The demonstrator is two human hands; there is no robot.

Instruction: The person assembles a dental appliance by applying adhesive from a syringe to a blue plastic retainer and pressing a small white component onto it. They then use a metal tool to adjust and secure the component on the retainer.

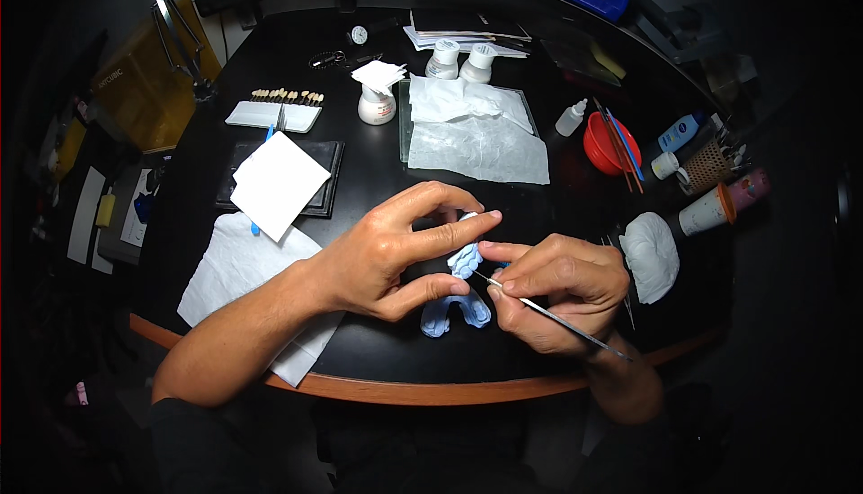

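Between the thumb and fingers of my left hand (pixel 404 247) is a light blue dental model (pixel 465 261) with tooth shapes along it. My right hand (pixel 562 292) pinches a thin metal dental hand tool (pixel 559 319) like a pen. The tool's fine tip points at the model's teeth; whether it touches them I cannot tell. One fingertip of my right hand reaches close to the model's right side. Below my left fingertips, a second blue dental model (pixel 456 312), shaped like a horseshoe arch, rests on the black table.
A white tissue (pixel 243 265) lies under my left forearm. Beyond it are a white pad (pixel 280 186) and a tooth shade guide (pixel 274 114). White jars (pixel 442 60), a paper-covered glass plate (pixel 476 148) and a red bowl (pixel 613 143) stand farther back. Crumpled white tissue (pixel 649 258) sits at right.
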